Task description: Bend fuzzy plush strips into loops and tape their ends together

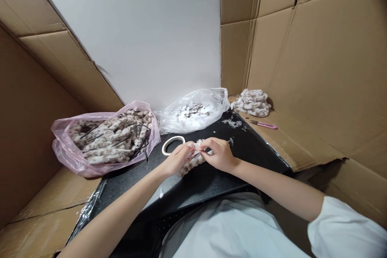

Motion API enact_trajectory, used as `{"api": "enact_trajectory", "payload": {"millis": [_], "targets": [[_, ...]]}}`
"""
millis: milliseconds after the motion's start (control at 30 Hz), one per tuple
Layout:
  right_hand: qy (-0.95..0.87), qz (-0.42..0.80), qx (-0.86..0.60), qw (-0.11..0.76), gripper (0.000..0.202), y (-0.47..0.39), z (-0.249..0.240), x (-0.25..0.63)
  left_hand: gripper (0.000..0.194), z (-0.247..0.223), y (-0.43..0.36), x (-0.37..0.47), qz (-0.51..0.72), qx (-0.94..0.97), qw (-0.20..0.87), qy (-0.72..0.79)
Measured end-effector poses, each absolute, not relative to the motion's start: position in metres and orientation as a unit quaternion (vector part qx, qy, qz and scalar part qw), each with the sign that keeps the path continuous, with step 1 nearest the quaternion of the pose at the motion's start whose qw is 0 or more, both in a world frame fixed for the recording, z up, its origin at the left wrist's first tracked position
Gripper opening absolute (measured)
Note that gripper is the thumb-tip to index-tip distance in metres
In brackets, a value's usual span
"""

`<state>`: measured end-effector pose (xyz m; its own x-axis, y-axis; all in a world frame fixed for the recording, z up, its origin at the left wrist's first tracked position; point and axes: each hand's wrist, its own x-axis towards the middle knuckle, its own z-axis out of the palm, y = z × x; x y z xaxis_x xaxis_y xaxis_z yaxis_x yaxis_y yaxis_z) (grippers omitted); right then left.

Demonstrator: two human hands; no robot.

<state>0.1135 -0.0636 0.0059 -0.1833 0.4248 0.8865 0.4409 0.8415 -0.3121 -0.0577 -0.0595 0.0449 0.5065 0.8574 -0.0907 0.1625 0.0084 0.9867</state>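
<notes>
Both of my hands meet over the dark table, pinching one fluffy white-and-brown piece (pixel 191 166) between them. The fingers of my left hand (pixel 180 157) are closed on its left part. My right hand (pixel 220 154) pinches it from the right, thumb and forefinger together near the left fingertips. Part of the piece hangs below the fingers, and the rest is hidden by them. Just left of the hands a roll of pale tape (pixel 165 148) lies flat on the table (pixel 133 189).
A pink plastic bag (pixel 65 151) of fluffy strips with dark cords sits left. Behind the hands lies a clear bag (pixel 216 100) with small white and dark pieces. Back right are a fluffy pile (pixel 253 102) and pink snips (pixel 266 125). Cardboard walls (pixel 326 56) flank the table.
</notes>
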Motion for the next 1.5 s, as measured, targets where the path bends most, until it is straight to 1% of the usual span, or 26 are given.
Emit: {"api": "enact_trajectory", "payload": {"millis": [100, 200, 300, 333, 367, 433, 533, 667, 733, 833, 900, 967, 1033, 1100, 1167, 1300, 1400, 1500], "targets": [[-0.779, 0.005, -0.248, 0.575, 0.019, -0.060, 0.002, 0.116, 0.040, 0.041, -0.054, -0.059, 0.282, 0.679, 0.557, 0.385], [-0.771, 0.055, -0.245, 0.585, 0.025, -0.057, 0.000, 0.116, 0.040, 0.040, -0.047, -0.063, 0.300, 0.675, 0.571, 0.359], [-0.735, 0.176, -0.271, 0.596, 0.044, -0.054, -0.002, 0.113, 0.040, 0.040, -0.042, -0.065, 0.331, 0.662, 0.581, 0.338], [-0.729, 0.235, -0.271, 0.583, 0.050, -0.053, -0.003, 0.111, 0.040, 0.040, -0.042, -0.066, 0.334, 0.661, 0.583, 0.335], [-0.722, 0.296, -0.268, 0.566, 0.051, -0.052, -0.004, 0.109, 0.039, 0.040, -0.042, -0.066, 0.330, 0.659, 0.588, 0.334], [-0.690, 0.399, -0.262, 0.544, 0.041, -0.048, -0.006, 0.107, 0.037, 0.038, -0.042, -0.066, 0.312, 0.655, 0.601, 0.336], [-0.616, 0.508, -0.273, 0.536, 0.021, -0.042, -0.005, 0.109, 0.036, 0.035, -0.044, -0.067, 0.275, 0.669, 0.602, 0.337], [-0.524, 0.649, -0.285, 0.473, 0.015, -0.038, 0.000, 0.119, 0.036, 0.033, -0.043, -0.070, 0.241, 0.700, 0.583, 0.333], [-0.492, 0.681, -0.290, 0.459, 0.014, -0.037, 0.001, 0.123, 0.038, 0.032, -0.042, -0.072, 0.226, 0.712, 0.576, 0.333], [-0.494, 0.677, -0.311, 0.449, 0.013, -0.035, 0.000, 0.124, 0.040, 0.032, -0.042, -0.071, 0.219, 0.722, 0.566, 0.332], [-0.523, 0.644, -0.333, 0.449, 0.012, -0.035, -0.001, 0.123, 0.040, 0.032, -0.043, -0.070, 0.230, 0.722, 0.559, 0.335], [-0.585, 0.559, -0.350, 0.472, 0.014, -0.037, 0.000, 0.123, 0.039, 0.033, -0.043, -0.068, 0.243, 0.720, 0.551, 0.345], [-0.668, 0.439, -0.344, 0.493, 0.024, -0.042, 0.003, 0.122, 0.040, 0.033, -0.044, -0.065, 0.252, 0.717, 0.547, 0.351], [-0.734, 0.340, -0.324, 0.491, 0.033, -0.048, 0.006, 0.121, 0.040, 0.032, -0.044, -0.064, 0.255, 0.710, 0.555, 0.351], [-0.761, 0.291, -0.315, 0.487, 0.030, -0.052, 0.007, 0.118, 0.040, 0.032, -0.043, -0.063, 0.252, 0.702, 0.567, 0.349], [-0.760, 0.273, -0.333, 0.487, 0.022, -0.051, 0.006, 0.117, 0.041, 0.034, -0.044, -0.065, 0.232, 0.694, 0.587, 0.346], [-0.768, 0.276, -0.339, 0.468, 0.016, -0.048, 0.007, 0.120, 0.043, 0.038, -0.046, -0.066, 0.212, 0.705, 0.583, 0.344], [-0.788, 0.269, -0.333, 0.442, 0.016, -0.050, 0.010, 0.124, 0.045, 0.042, -0.049, -0.067, 0.200, 0.724, 0.566, 0.339]]}}
